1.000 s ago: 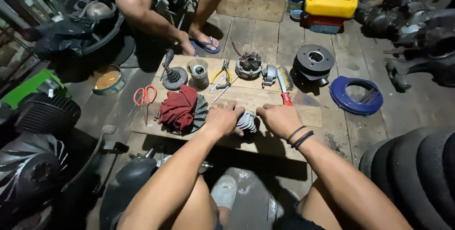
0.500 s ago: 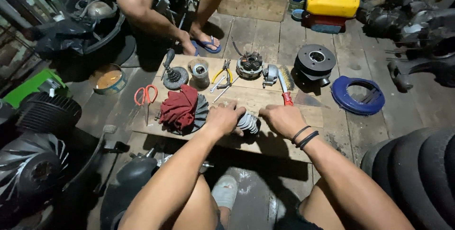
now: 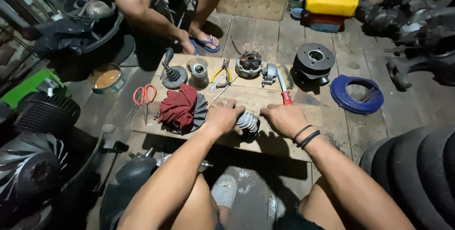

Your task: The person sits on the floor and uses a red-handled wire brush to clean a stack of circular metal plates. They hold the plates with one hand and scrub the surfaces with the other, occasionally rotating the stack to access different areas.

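My left hand point(image 3: 222, 117) and my right hand point(image 3: 283, 118) both grip a small ribbed metal part point(image 3: 247, 121) that lies between them on a wooden board point(image 3: 303, 147). The part's pale fins show between the two fists. My right wrist wears two black bands. Just left of my left hand a dark red rag point(image 3: 177, 107) drapes over a finned metal fan wheel point(image 3: 199, 111).
On the board lie orange-handled scissors point(image 3: 144, 94), yellow-handled pliers point(image 3: 222, 74), a red-handled wire brush point(image 3: 283, 85), a stator point(image 3: 249, 64) and a small cup point(image 3: 198, 69). A black flywheel point(image 3: 313, 62) and blue ring cover point(image 3: 356, 94) sit right. Another person's legs point(image 3: 156, 12) are opposite. Tyres point(image 3: 417, 173) at right.
Both hands stay on the ribbed part with only slight shifts of grip. Nothing else has moved.
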